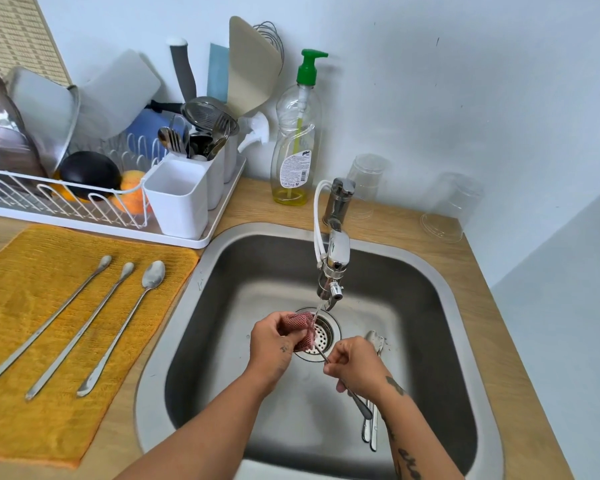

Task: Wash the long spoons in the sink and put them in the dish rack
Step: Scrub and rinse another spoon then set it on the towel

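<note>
A pale wooden counter runs along a white wall; a square steel sink is sunk into it, with a chrome tap hanging over the drain; to the left lies a nubbly yellow cloth, and behind it stands a white wire dish rack crowded with bowls, its white plastic cutlery cups at the near corner.

The left hand is bunched around a pink mesh scrubber over the drain; the right hand pinches the stem of a long spoon, whose bowl is swallowed by the scrubber, so its shape cannot be seen; a thin stream seems to fall onto it, though that is hard to make out. Both forearms are cut off by the lower edge.

Three more long spoons, slim, dull metal with small bowls, lie side by side on the cloth, apart from one another; further spoons rest on the sink floor to the right, partly hidden under the right wrist. A clear soap bottle with a green pump stands by the tap; two clear upturned cups sit near the wall.
</note>
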